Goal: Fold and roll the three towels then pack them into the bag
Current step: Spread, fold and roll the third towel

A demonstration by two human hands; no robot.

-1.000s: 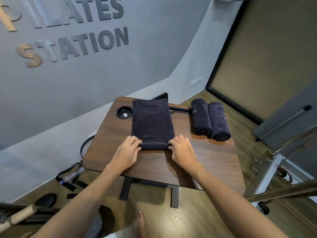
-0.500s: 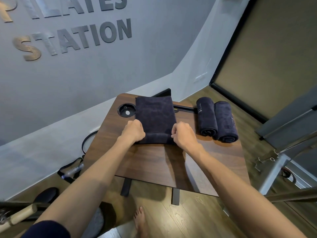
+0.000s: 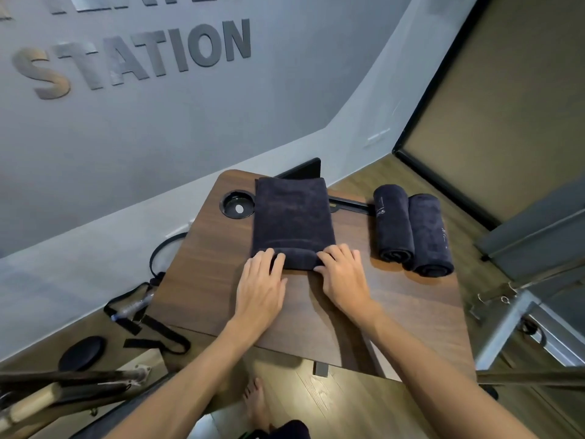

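Two hands, left hand [image 3: 260, 285] and right hand [image 3: 343, 275], fingers flat, pressing the part-rolled towel [image 3: 292, 221], two rolled towels [image 3: 413, 229] at three o'clock

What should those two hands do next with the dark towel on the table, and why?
Probably keep rolling the roll away from the body. The third towel is only rolled at its near edge, where the left hand and right hand rest; most of it lies flat, while two rolled towels lie finished alongside.

The far wall [image 3: 158, 128] carries raised metallic lettering [image 3: 133, 58] reading "STATION". A line of letters above it is cut off and unreadable. Small pale marks on the two rolled towels [image 3: 411, 228] at right are illegible.
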